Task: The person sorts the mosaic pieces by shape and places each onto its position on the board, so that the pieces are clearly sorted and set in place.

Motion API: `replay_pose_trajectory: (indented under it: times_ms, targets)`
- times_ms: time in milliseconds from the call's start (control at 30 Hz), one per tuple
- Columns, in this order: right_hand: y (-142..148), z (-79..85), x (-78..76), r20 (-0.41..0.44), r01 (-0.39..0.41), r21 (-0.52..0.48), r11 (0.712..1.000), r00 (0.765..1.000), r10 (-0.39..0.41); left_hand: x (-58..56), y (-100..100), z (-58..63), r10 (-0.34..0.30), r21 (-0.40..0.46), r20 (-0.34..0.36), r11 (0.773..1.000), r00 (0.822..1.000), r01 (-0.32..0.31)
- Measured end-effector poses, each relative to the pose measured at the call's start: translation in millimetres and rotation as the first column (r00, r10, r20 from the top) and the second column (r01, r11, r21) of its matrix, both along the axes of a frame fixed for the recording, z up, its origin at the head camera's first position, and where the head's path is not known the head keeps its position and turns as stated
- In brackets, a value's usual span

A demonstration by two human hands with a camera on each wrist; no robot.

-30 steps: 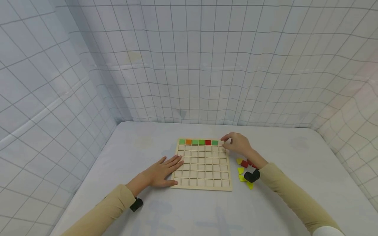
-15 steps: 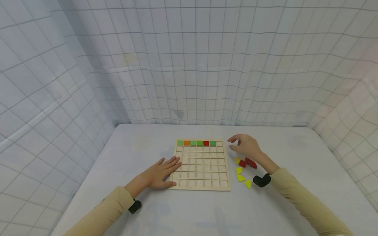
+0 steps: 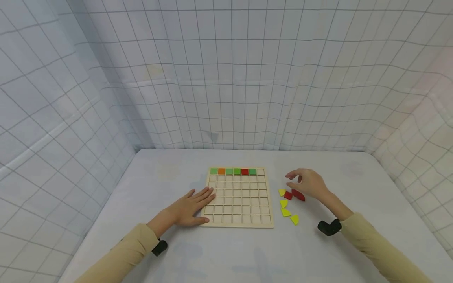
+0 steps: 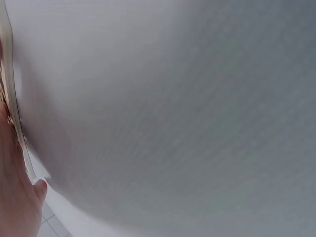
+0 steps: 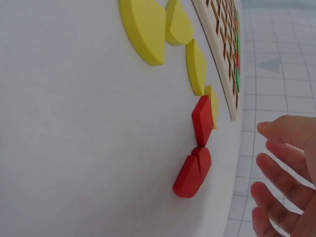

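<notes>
— And your wooden grid board (image 3: 238,197) looks stiff, your left hand (image 3: 189,208) flat on its left edge!
— Your right hand (image 3: 309,183)?
— Loosely curled, holding nothing, near rounded red tiles (image 3: 298,195) right of the board: likely light, rigid, best pinched by their sides!

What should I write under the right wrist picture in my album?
Yellow pieces and red pieces lie beside a wooden grid board, with the right hand nearby, holding nothing.

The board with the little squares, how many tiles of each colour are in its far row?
Green tiles (all shades): 4
Orange tile: 1
Red tile: 1
Total: 6
</notes>
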State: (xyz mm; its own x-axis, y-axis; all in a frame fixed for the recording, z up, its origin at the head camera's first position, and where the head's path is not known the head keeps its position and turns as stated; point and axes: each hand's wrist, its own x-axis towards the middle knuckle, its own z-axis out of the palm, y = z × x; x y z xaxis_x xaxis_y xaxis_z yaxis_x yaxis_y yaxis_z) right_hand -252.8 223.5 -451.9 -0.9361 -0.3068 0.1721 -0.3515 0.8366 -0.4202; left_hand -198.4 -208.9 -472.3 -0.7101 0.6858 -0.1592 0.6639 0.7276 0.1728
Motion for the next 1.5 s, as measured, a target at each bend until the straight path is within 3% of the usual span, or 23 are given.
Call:
replay_pose_trajectory:
  times_ms: [233,400,767,1067,1500]
  targets:
    - [10,-6.6,9.7,0.088,-0.013,-0.008,1.000,0.996,0.013,-1.9,-2,-1.6,0.000,0.017,0.000,1.000,1.000,0.000]
    - [13,-12.4,14.6,0.092,-0.069,0.012,0.998,0.993,0.068,-0.9,-3,2.0,-0.011,0.021,-0.006,1.000,1.000,0.011]
    - [14,-23.5,21.7,-0.004,-0.136,0.021,0.990,0.991,0.136,-0.8,-2,2.5,0.006,-0.027,0.006,1.000,1.000,-0.006]
    - [19,-28.2,19.5,-0.034,-0.139,0.077,0.987,0.989,0.142,0.6,1,1.9,0.020,-0.023,0.043,1.000,0.999,-0.019]
    - [17,-29.2,17.3,-0.071,-0.136,0.087,0.987,0.987,0.142,-1.4,0,1.4,0.005,-0.033,0.014,0.999,1.000,-0.005]
